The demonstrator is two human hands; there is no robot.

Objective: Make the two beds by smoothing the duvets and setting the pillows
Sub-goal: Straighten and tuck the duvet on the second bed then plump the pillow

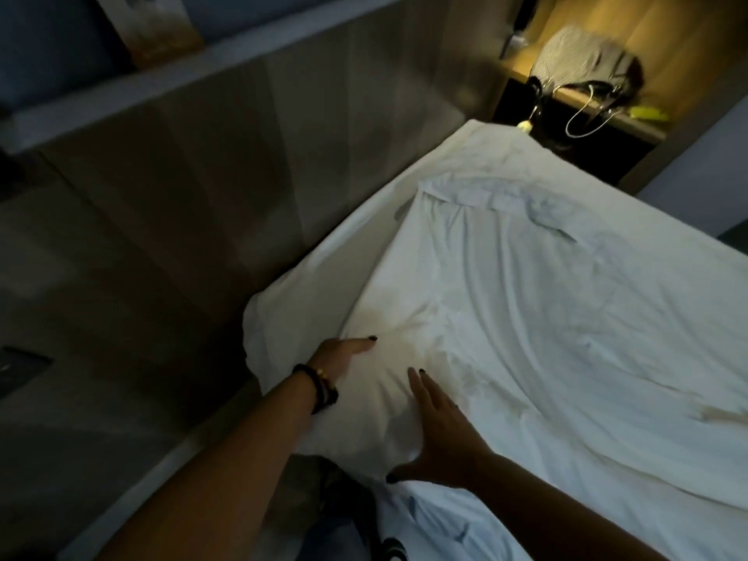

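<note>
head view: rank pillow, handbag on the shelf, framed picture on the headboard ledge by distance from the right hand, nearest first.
1. pillow: directly under the right hand, which lies flat on it at the near end of the bed.
2. handbag: far upper right, on the lit wooden shelf past the far end of the bed.
3. framed picture: upper left, on the ledge above the headboard.

Handbag and picture are close to call.

Left hand [344, 360] fingers hidden behind pillow [324, 325].
</note>
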